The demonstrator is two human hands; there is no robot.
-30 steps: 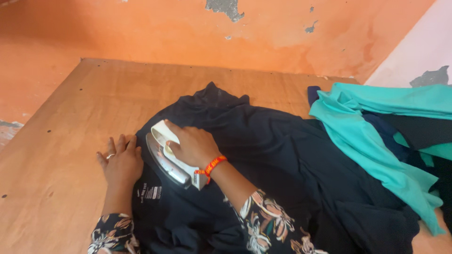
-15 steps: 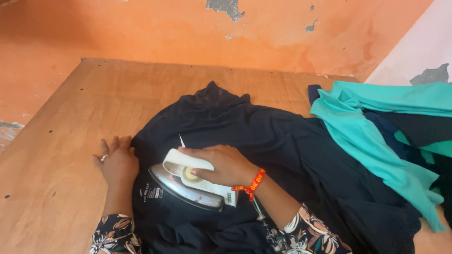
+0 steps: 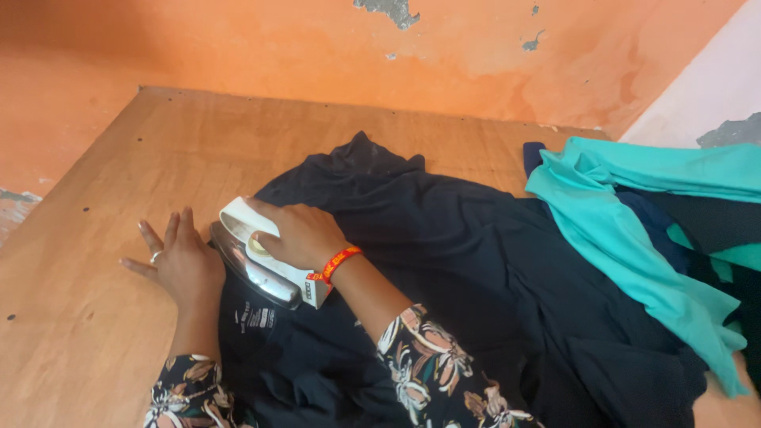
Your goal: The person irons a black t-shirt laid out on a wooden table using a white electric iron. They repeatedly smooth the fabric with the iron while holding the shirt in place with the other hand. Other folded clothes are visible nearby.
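- The right hand (image 3: 305, 234) was closed around the handle of a white electric iron (image 3: 265, 257), whose metal soleplate rested on a black garment (image 3: 444, 261).
- Just left of the iron, the left hand (image 3: 184, 265) lay open and flat, fingers spread, a ring on one finger. It pinned the garment's edge to the wooden board (image 3: 95, 198) and held nothing.
- Pressing well here probably meant keeping that flat hand clear of the soleplate while holding the cloth taut, and gliding the iron along the cloth rather than letting it sit.
- Farther right of the iron hand, a teal cloth (image 3: 634, 230) lay across other dark fabric.
- Beyond both hands rose an orange wall (image 3: 317, 47) with flaking paint.
- The iron's cord and tip were hidden; the garment's near edge and both floral sleeves were cut off by the frame.
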